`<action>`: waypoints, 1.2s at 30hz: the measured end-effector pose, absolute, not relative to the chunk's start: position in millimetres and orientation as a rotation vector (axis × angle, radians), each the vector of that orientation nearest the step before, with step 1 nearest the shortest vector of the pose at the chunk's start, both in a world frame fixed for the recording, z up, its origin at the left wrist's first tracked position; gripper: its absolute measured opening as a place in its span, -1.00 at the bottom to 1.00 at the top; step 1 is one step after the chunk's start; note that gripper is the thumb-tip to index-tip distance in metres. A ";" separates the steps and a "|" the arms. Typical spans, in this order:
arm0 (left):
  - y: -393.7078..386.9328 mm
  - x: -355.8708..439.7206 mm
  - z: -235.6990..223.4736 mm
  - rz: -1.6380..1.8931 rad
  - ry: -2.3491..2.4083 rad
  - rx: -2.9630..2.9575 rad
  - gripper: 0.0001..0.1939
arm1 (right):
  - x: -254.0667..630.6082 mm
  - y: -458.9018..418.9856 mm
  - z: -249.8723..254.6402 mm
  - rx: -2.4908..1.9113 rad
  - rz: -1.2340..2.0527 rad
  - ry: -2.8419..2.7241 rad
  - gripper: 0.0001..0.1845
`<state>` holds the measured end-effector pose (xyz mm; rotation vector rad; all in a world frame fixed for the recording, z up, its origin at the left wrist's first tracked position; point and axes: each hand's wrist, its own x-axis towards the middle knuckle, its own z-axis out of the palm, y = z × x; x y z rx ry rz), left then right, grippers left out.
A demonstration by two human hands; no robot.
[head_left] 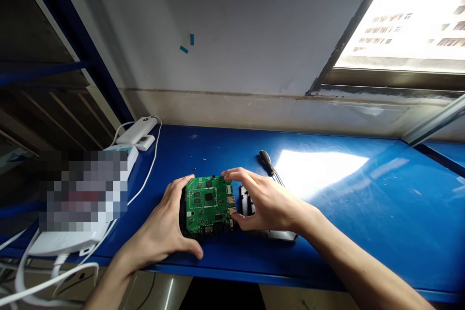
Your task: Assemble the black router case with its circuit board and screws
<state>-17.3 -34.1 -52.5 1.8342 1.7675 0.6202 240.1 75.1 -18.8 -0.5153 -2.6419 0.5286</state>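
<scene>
A green circuit board (209, 210) lies face up in a shallow black plastic case (182, 215), low over the blue table. Around the case's left side wraps my left hand (162, 227), fingers at the far corner and thumb at the near edge. My right hand (269, 201) grips the board's right side, its thumb by the metal USB ports (231, 199) and its fingertips at the far right corner. Partly hidden under that hand is a dark plastic cover (283, 236) on the table. Whether the board is seated in the case or loose, I cannot tell.
A screwdriver (266, 160) with a black and yellow handle lies behind my right hand. Two tiny dark pieces, perhaps screws (204, 159), rest beyond the board. White power strips (136, 131) and cables (154, 164) line the left side. The blue table (348, 237) ends at a wall.
</scene>
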 end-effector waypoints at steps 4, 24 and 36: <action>-32.8 -16.0 -52.1 0.608 1.775 1.825 0.32 | 240.9 76.3 -20.1 -0.568 0.534 -2.651 -0.29; -34.1 -13.5 -47.4 0.677 1.751 1.748 0.24 | 239.9 76.7 -19.8 -0.573 0.493 -2.623 -0.30; -34.4 -13.6 -49.2 0.663 1.751 1.782 0.18 | 240.9 77.2 -16.6 -0.504 0.502 -2.645 -0.39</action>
